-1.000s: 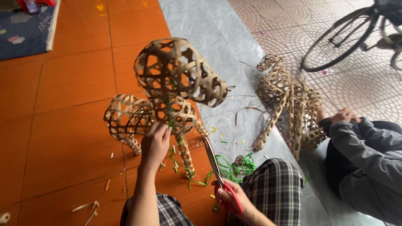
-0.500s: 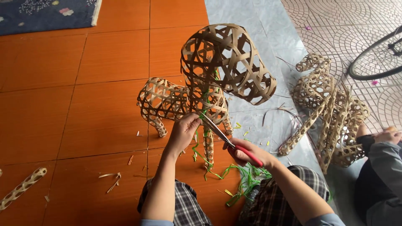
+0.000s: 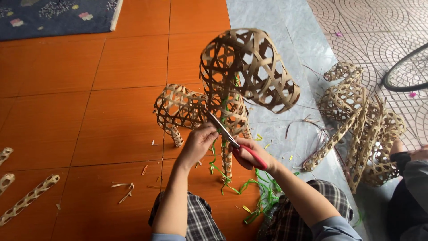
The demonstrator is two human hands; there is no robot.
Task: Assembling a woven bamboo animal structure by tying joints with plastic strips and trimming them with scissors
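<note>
Fingers of the right hand [image 3: 249, 154] grip red-handled scissors [image 3: 232, 138], while left-hand fingers [image 3: 206, 134] pinch the woven bamboo animal [image 3: 223, 98].

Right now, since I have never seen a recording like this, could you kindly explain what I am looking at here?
There is no machine: the view comes from a camera worn on a person's head, looking down at their bare hands. The left hand steadies a woven bamboo animal frame standing on the orange tiled floor. The right hand holds red-handled scissors against it. Green strips and offcuts lie near the knees. A second woven frame stands to the right, beside another person's sleeve.
</note>
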